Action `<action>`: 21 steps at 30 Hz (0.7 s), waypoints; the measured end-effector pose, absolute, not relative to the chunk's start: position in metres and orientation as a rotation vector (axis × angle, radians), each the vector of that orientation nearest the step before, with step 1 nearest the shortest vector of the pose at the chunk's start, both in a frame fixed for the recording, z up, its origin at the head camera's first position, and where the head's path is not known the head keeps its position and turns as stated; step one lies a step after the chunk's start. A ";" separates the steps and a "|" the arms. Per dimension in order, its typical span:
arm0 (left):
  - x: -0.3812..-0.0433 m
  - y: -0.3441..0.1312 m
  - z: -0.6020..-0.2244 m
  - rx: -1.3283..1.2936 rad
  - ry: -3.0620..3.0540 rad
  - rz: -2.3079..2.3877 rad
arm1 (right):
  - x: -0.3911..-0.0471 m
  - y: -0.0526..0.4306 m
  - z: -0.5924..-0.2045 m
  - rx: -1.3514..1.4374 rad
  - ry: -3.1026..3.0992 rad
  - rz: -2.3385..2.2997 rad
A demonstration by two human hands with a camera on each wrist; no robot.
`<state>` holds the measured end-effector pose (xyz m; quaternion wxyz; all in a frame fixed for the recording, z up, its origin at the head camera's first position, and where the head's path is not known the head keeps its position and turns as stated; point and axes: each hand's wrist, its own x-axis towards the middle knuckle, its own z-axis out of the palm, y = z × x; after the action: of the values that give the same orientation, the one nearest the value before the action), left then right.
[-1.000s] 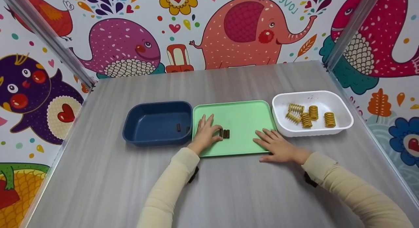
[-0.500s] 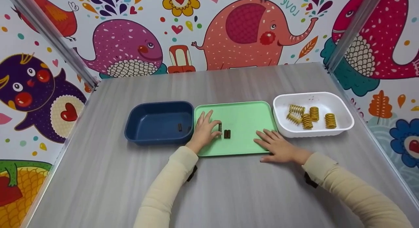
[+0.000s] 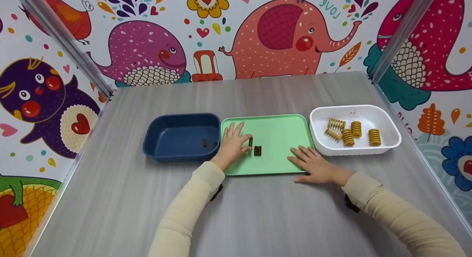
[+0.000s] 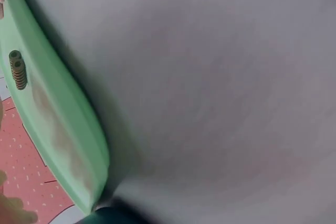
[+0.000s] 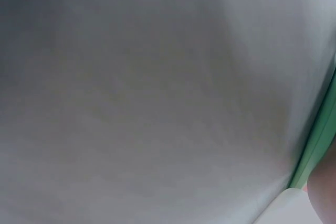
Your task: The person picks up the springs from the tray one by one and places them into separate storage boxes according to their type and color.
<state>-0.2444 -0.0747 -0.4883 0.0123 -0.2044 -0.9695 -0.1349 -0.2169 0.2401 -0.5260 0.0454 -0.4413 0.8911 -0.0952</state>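
In the head view my left hand (image 3: pixel 232 145) is over the left part of a light green tray (image 3: pixel 280 131). Thumb and index finger pinch a small dark coil spring (image 3: pixel 250 142) by its ends; the other fingers stretch forward. Just right of it, two more dark springs (image 3: pixel 257 150) lie side by side on the tray, and the left wrist view also shows this pair of springs (image 4: pixel 18 70). My right hand (image 3: pixel 313 165) rests with fingers spread across the tray's front right corner, holding nothing. The right wrist view shows mostly tabletop and a strip of tray edge (image 5: pixel 315 150).
Left of the tray stands a dark blue bin (image 3: pixel 173 155) with a couple of dark springs (image 3: pixel 205 142) inside. To the right is a white bin (image 3: pixel 354 150) holding several yellow springs (image 3: pixel 347 137). A patterned wall (image 3: pixel 206 24) closes off the back of the grey table (image 3: pixel 269 212).
My left hand has drawn one dark spring a little away from the other two, back and to the left. My right hand stays in place, and the head view has shifted slightly.
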 end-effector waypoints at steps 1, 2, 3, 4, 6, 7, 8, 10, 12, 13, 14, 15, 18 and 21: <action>-0.245 -0.075 -0.487 -0.645 -3.011 -0.414 | -0.217 0.240 -0.526 -1.345 2.719 -0.294; -0.245 -0.076 -0.486 -0.653 -2.999 -0.409 | -0.216 0.240 -0.525 -1.346 2.719 -0.295; -0.245 -0.077 -0.485 -0.663 -2.981 -0.406 | -0.216 0.240 -0.525 -1.348 2.718 -0.299; -0.246 -0.078 -0.484 -0.672 -2.964 -0.404 | -0.216 0.240 -0.525 -1.349 2.718 -0.301; -0.247 -0.081 -0.481 -0.685 -2.932 -0.390 | -0.216 0.239 -0.525 -1.351 2.717 -0.305; -0.248 -0.083 -0.480 -0.689 -2.922 -0.383 | -0.216 0.240 -0.526 -1.350 2.715 -0.308; -0.249 -0.085 -0.478 -0.691 -2.914 -0.379 | -0.216 0.240 -0.526 -1.352 2.715 -0.311; -0.250 -0.089 -0.475 -0.691 -2.894 -0.362 | -0.217 0.240 -0.526 -1.350 2.712 -0.314; -0.251 -0.094 -0.471 -0.685 -2.874 -0.348 | -0.217 0.240 -0.526 -1.352 2.712 -0.319; -0.252 -0.097 -0.469 -0.680 -2.867 -0.337 | -0.217 0.240 -0.526 -1.354 2.713 -0.319; -0.252 -0.100 -0.468 -0.675 -2.858 -0.329 | -0.217 0.240 -0.527 -1.357 2.715 -0.320; -0.252 -0.103 -0.466 -0.670 -2.845 -0.318 | -0.217 0.240 -0.527 -1.357 2.716 -0.321; -0.253 -0.112 -0.462 -0.653 -2.818 -0.307 | -0.217 0.240 -0.527 -1.349 2.717 -0.319; -0.254 -0.122 -0.458 -0.631 -2.797 -0.312 | -0.217 0.240 -0.526 -1.332 2.717 -0.310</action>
<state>-0.2538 -0.1218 -0.4578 0.1283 -0.2168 -0.9618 -0.1074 -0.2172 0.2401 -0.5261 0.0501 -0.4373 0.8921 -0.1018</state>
